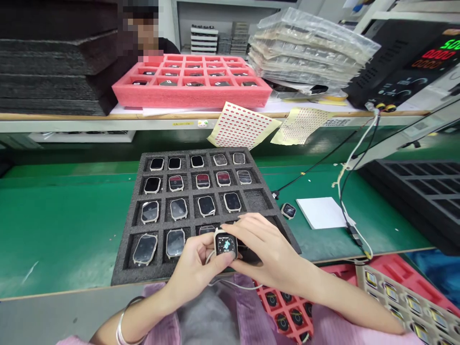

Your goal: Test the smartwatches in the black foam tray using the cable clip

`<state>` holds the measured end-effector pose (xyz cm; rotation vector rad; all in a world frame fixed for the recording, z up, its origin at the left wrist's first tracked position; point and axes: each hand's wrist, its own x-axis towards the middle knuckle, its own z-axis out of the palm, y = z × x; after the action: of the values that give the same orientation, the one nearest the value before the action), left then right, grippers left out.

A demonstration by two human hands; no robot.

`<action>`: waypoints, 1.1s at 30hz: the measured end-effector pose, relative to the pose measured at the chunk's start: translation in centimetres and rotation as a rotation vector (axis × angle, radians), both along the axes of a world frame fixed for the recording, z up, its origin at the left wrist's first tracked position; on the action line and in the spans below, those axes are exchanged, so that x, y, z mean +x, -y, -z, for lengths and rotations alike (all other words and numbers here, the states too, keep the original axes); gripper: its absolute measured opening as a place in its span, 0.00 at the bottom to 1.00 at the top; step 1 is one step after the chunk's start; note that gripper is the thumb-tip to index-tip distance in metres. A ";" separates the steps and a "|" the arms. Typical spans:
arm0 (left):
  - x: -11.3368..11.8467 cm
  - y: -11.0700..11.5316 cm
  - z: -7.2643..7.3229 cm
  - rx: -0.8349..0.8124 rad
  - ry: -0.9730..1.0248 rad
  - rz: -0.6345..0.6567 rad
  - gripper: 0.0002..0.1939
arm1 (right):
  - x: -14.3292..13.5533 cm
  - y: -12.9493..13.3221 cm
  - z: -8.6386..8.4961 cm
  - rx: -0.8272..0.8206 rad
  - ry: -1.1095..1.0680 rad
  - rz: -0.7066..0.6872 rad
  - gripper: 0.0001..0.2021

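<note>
Clamped on the lit watch with the left fingers, thumb over the screen's lower corner. Touching its top edge with the right fingers, held well apart from the thumb. Held over the near part of the tray, on the desk. Lying right of the tray: a second watch, beside white paper.

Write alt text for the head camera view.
Two bare hands, left and right, hold a lit smartwatch over a dark foam tray of watches in compartments. Another watch lies on the green workbench beside white paper; a red foam tray sits on the shelf behind.
</note>
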<state>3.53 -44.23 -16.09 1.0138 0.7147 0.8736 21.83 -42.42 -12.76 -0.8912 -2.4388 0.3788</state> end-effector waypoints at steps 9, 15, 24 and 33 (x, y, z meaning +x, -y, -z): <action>-0.1 0.0 0.5 -0.032 0.043 -0.006 0.10 | -0.1 -0.1 0.1 0.029 -0.025 -0.026 0.19; 0.0 0.1 0.6 -0.052 0.042 -0.014 0.11 | 0.2 -0.2 -0.1 -0.038 -0.055 -0.007 0.19; -1.2 -0.6 0.3 -0.112 0.119 0.159 0.14 | 0.1 -1.3 0.8 -0.681 -0.597 -0.181 0.13; -1.2 -0.5 0.3 -0.146 0.127 0.189 0.16 | -0.5 -1.6 1.5 -0.748 -0.721 -0.212 0.15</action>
<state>2.35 -43.69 -16.41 0.8719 0.5566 0.7045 21.37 -40.80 -14.29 -0.5964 -1.6978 1.4678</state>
